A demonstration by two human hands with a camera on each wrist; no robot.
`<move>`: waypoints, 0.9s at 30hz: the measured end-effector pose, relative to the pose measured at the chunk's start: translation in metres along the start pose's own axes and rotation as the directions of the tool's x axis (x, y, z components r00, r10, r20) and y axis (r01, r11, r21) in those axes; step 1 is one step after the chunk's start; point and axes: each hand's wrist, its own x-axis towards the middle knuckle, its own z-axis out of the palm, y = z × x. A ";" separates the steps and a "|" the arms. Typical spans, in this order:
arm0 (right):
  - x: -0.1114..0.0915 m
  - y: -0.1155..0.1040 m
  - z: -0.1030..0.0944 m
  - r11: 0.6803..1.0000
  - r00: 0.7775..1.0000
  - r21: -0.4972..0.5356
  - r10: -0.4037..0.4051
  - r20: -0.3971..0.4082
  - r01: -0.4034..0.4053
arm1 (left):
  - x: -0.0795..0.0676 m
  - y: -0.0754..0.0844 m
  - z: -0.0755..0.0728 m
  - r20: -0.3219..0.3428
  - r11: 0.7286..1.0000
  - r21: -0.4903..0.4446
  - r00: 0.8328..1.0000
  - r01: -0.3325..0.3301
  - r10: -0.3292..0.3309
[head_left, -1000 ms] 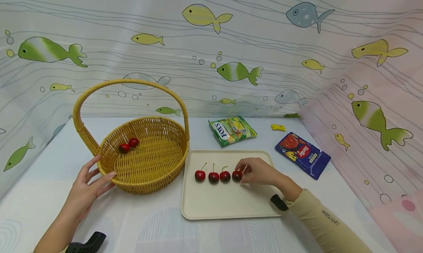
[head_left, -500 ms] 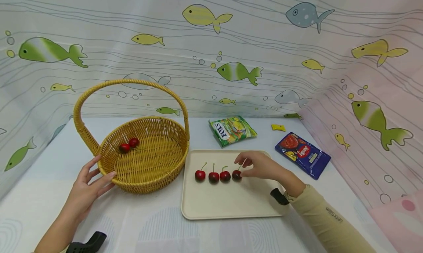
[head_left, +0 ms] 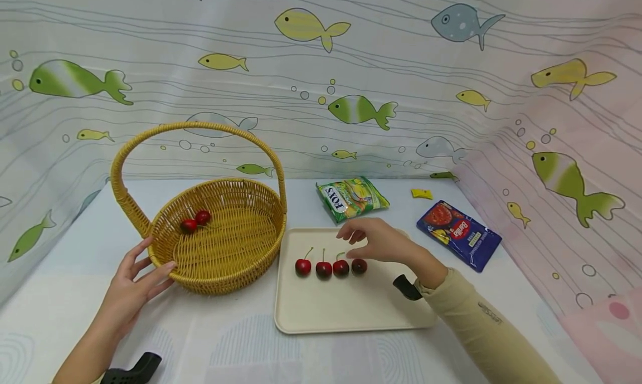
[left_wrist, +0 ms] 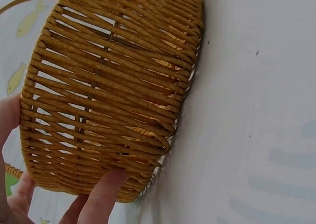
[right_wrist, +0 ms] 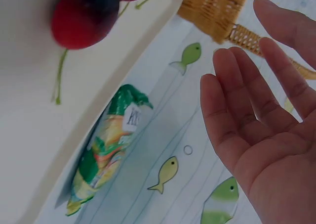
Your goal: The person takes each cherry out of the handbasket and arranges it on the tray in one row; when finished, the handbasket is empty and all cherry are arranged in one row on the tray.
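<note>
My left hand [head_left: 135, 286] holds the near left side of the wicker basket [head_left: 225, 281], its fingertips at the rim. In the left wrist view, one finger [left_wrist: 106, 192] lies against the basket's woven outer wall. Two red cherries [head_left: 188, 225] lie inside the basket at the left. My right hand [head_left: 383, 242] hovers over the beige tray [head_left: 326, 322], fingers loosely bent with nothing in them. Several dark red cherries with green stems stand in a row on the tray; the rightmost cherry [head_left: 359, 267] sits just below the right fingertips. In the right wrist view, its palm faces the camera.
Behind the tray lies a green Fox's candy bag [head_left: 351, 198]. A small yellow packet [head_left: 422, 194] and a blue Barilla pouch [head_left: 458, 234] lie to the right. The basket's tall arched handle [head_left: 200, 126] rises over it. A fish-print cloth [head_left: 301, 72] backs the table.
My right hand has lifted from the rightmost cherry and moved up and slightly left, leaving that cherry on the tray. The left hand and the basket stay in place.
</note>
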 end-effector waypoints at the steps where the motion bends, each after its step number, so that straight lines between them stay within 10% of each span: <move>1: 0.002 -0.002 0.000 1.000 1.000 0.001 -0.012 0.001 0.012 | 0.000 0.000 0.000 0.003 1.000 -0.005 1.000 -0.003 0.003; 27: 0.059 -0.039 0.017 0.979 0.978 0.041 -0.202 0.049 0.200 | -0.001 0.002 0.000 0.012 1.000 -0.007 0.999 0.029 -0.029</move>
